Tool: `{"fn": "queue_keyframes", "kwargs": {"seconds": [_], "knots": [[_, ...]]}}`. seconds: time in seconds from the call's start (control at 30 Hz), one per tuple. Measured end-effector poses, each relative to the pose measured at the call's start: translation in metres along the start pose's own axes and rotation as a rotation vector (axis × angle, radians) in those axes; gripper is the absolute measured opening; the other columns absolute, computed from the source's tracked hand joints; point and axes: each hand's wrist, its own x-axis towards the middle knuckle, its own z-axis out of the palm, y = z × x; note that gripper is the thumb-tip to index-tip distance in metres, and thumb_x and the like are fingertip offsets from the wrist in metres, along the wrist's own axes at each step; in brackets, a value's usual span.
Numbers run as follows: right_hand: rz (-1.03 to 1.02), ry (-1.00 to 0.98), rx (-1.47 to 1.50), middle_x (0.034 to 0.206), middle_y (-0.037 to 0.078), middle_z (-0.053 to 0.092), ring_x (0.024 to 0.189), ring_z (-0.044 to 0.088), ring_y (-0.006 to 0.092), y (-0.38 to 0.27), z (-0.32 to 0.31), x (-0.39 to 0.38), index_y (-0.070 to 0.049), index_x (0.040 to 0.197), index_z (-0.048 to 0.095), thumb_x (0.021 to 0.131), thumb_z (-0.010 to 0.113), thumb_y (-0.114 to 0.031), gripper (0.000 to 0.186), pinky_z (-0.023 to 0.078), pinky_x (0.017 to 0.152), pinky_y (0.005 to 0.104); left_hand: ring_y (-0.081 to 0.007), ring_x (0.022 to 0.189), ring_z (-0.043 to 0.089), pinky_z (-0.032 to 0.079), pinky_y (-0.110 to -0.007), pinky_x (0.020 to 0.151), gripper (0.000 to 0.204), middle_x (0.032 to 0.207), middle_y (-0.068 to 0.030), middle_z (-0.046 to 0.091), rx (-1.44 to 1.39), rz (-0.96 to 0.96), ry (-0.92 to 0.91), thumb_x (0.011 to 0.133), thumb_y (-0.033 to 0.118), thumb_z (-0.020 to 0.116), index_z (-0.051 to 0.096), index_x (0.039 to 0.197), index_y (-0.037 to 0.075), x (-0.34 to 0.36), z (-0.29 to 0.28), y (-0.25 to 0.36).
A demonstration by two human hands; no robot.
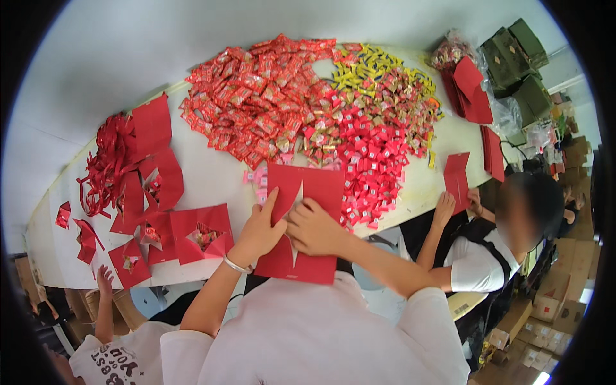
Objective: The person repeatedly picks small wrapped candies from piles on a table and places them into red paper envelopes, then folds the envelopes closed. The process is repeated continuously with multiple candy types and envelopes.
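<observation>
A flat red folded-card box (314,266) is between my hands, in front of my chest at the table's near edge. A pale pointed slit runs down its middle. My left hand (260,230), with a silver bangle at the wrist, grips the card's left side, thumb and forefinger on its face. The curled fingers of my right hand (316,228) hold the card at the slit. Beyond it lie piles of wrapped sweets: large red packets (256,96), yellow ones (369,67), gold-and-red ones (398,96) and pinkish-red ones (372,154).
Opened red boxes with sweets inside (204,236) and red ribbons (106,160) lie on the white table's left (205,167). A person at right holds a red card (456,183); more red cards (471,93) are behind. Another person's hand (104,280) is at lower left.
</observation>
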Motion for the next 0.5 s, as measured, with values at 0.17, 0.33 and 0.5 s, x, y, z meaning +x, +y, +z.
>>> {"fn": "queue_keyframes", "kwargs": {"seconds": [0.17,0.33,0.5], "knots": [[-0.117,0.020,0.033,0.085,0.007,0.051,0.088,0.048,0.0226,-0.006,0.013,0.009,-0.006,0.064,0.055,0.069,0.064,-0.028,0.025,0.034,0.089,0.0421,-0.0252,0.076,0.048,0.043,-0.031,0.075,0.075,0.098,-0.0213,0.043,-0.204,0.025,-0.019,0.077,0.019,0.054,0.016,0.142,0.017,-0.029,-0.009,-0.022],[0.105,0.405,-0.034,0.092,0.011,0.050,0.093,0.050,0.0286,-0.033,-0.006,0.021,-0.007,0.063,0.050,0.066,0.067,-0.019,0.020,0.036,0.091,0.0498,-0.0184,0.074,0.042,0.041,-0.028,0.070,0.078,0.101,-0.0141,0.039,-0.605,-0.028,0.062,0.075,0.014,0.057,0.017,0.142,0.016,-0.045,-0.003,-0.050],[0.878,0.474,0.400,0.129,0.022,0.035,0.125,0.030,0.0410,-0.062,0.008,0.016,-0.005,0.122,0.044,0.065,0.057,-0.002,0.059,0.026,0.104,0.0448,-0.0234,0.098,0.048,0.048,-0.030,0.075,0.091,0.113,-0.0142,0.033,-0.770,0.057,0.340,0.071,0.001,0.061,0.003,0.141,0.012,-0.056,0.015,-0.046]]}}
